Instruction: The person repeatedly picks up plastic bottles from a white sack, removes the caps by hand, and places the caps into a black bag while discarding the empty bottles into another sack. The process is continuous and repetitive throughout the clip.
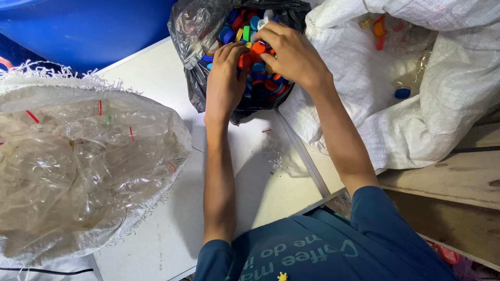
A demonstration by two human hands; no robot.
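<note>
1. Both hands are down in a black plastic bag (195,88) full of coloured bottle caps (259,73), which sits on the pale floor at the top of the view.
2. The left hand (225,78) lies on the caps, fingers curled, pinching a red cap (244,61).
3. The right hand (291,54) is cupped over the heap, fingers bent onto the caps; I cannot tell whether it grips one.
4. A white woven sack (416,104) sits just to the right.
5. A sack of crushed clear bottles (78,166) lies on the left.
</note>
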